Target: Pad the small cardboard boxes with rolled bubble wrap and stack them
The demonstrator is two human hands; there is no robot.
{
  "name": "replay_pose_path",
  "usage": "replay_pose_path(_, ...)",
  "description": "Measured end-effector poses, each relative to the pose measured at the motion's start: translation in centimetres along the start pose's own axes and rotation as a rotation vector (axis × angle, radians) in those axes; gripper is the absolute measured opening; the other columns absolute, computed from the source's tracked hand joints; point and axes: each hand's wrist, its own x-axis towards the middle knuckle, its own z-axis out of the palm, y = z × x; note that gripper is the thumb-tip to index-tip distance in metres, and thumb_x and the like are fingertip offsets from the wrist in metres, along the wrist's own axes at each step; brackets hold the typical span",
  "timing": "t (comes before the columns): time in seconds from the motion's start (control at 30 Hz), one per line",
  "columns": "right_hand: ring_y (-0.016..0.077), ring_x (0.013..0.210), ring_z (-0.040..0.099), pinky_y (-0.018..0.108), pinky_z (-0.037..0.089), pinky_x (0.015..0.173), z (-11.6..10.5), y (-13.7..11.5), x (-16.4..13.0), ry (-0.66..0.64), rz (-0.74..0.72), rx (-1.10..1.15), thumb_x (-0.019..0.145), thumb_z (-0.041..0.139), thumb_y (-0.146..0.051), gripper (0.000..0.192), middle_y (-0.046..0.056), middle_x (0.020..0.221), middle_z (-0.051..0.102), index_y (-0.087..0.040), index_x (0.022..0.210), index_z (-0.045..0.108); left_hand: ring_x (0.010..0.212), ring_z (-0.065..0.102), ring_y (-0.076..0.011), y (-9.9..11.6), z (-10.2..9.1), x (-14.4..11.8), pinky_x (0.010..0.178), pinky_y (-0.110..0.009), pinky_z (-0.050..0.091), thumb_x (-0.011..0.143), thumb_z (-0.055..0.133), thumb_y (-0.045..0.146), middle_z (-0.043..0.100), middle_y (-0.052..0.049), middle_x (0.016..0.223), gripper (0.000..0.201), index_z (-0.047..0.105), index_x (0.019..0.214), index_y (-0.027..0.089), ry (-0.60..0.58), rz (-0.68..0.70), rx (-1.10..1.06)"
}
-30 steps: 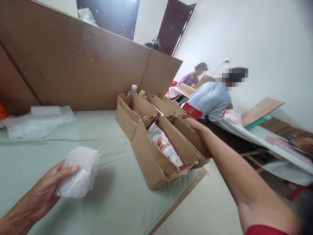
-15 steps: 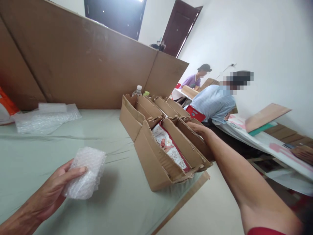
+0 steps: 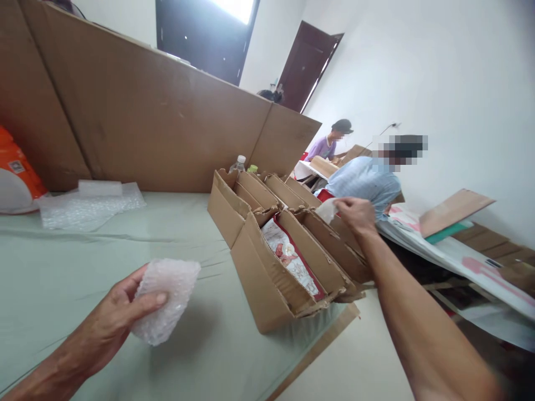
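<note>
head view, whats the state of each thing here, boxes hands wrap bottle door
left hand: shut on bubble wrap bundle, held above the table
right hand: pinching a small white piece over the boxes
front cardboard box: open, printed packet inside
rear cardboard box: open
bottle: capped, upright
door: ajar

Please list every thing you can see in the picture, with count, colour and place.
bubble wrap bundle: one, clear-white, in the left hand
white item: one, in the right hand, above the boxes
cardboard boxes: several, brown, open, table's right edge
red-white packet: one, inside nearest box
bubble wrap sheets: clear, far left
cardboard wall: brown, behind table
table: pale green
bottle: one, behind boxes
people: two, background
left hand: gripping
right hand: gripping
</note>
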Motion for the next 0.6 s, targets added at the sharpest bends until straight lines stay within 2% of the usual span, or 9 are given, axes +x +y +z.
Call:
replay_pose_path(0.07,0.0313,0.105,0.068,0.037,0.052,0.09,-2.8,-1.8,-2.3,0.204,-0.034,0.075,0.099,0.045,-0.028,0.036,0.016,0.112,0.075,-0.013,0.117,0.072,0.095,0.069,-0.0262,1.5,1.2,-0.2,0.07,-0.026,0.055,0.065,0.086,0.048,0.073,-0.008,0.117,0.061,0.071,0.121,0.032,0.003,0.157,0.141)
replay_pose_path(0.17,0.0275,0.103,0.069,0.037,0.052,0.094,-5.8,-6.9,-8.4,0.371,-0.298,0.336,0.094,0.056,-0.031,0.025,0.009,0.107,0.076,-0.022,0.104,0.077,0.135,0.049,-0.0377,4.1,4.6,-0.7,0.08,-0.026,0.056,0.06,0.088,0.039,0.04,0.0,0.16,0.046,0.079,0.105,0.033,0.008,0.475,0.332)
replay_pose_path(0.23,0.0244,0.098,0.07,0.04,0.055,0.091,-6.6,-10.8,-12.7,0.174,-0.566,0.601,0.093,0.059,-0.03,0.018,0.001,0.101,0.077,-0.031,0.096,0.077,0.142,0.042,-0.0405,5.5,7.0,-0.8,0.085,-0.028,0.057,0.058,0.086,0.029,0.027,0.006,0.166,0.04,0.081,0.098,0.033,-0.052,0.648,0.4)
replay_pose_path(0.27,0.023,0.096,0.07,0.04,0.056,0.089,-6.6,-12.5,-14.3,-0.008,-0.723,0.705,0.092,0.061,-0.031,0.017,0.0,0.099,0.077,-0.033,0.094,0.077,0.139,0.045,-0.0399,5.9,7.9,-0.7,0.086,-0.029,0.057,0.059,0.084,0.025,0.031,0.004,0.164,0.038,0.081,0.096,0.033,-0.096,0.701,0.421)
replay_pose_path(0.33,0.0207,0.098,0.071,0.037,0.058,0.087,-6.0,-14.6,-15.2,-0.322,-0.913,0.838,0.091,0.063,-0.033,0.014,-0.002,0.101,0.077,-0.034,0.097,0.077,0.122,0.06,-0.0354,6.0,8.5,-0.3,0.082,-0.03,0.057,0.062,0.079,0.021,0.055,-0.003,0.146,0.032,0.081,0.092,0.032,-0.162,0.721,0.432)
replay_pose_path(0.4,0.0188,0.099,0.071,0.035,0.057,0.089,-4.8,-14.4,-12.5,-0.341,-0.881,0.894,0.092,0.062,-0.035,0.017,-0.001,0.105,0.076,-0.03,0.103,0.074,0.094,0.069,-0.0287,5.5,7.4,0.4,0.07,-0.028,0.056,0.066,0.078,0.026,0.072,-0.005,0.109,0.025,0.08,0.091,0.03,-0.13,0.604,0.383)
replay_pose_path(0.47,0.0176,0.099,0.07,0.035,0.055,0.093,-3.0,-12.5,-7.0,-0.104,-0.651,0.791,0.095,0.056,-0.033,0.023,0.002,0.111,0.074,-0.025,0.11,0.071,0.079,0.068,-0.025,4.3,5.1,1.0,0.061,-0.025,0.053,0.067,0.08,0.036,0.072,-0.003,0.085,0.035,0.078,0.101,0.03,0.005,0.432,0.282)
replay_pose_path(0.53,0.0192,0.109,0.067,0.034,0.053,0.096,-0.9,-9.5,-1.0,0.003,-0.355,0.362,0.097,0.051,-0.029,0.028,0.005,0.123,0.069,-0.02,0.119,0.067,0.087,0.07,-0.0263,2.9,2.5,1.7,0.063,-0.023,0.054,0.063,0.084,0.042,0.074,-0.003,0.091,0.066,0.068,0.126,0.033,0.128,0.304,0.201)
replay_pose_path(0.6,0.0252,0.114,0.064,0.04,0.052,0.098,1.0,-6.6,3.6,-0.062,-0.241,0.201,0.097,0.058,-0.028,0.028,0.011,0.126,0.066,-0.015,0.121,0.066,0.095,0.071,-0.0276,1.4,0.5,2.4,0.069,-0.025,0.056,0.06,0.087,0.044,0.074,-0.005,0.106,0.099,0.046,0.149,0.035,0.179,0.226,0.161)
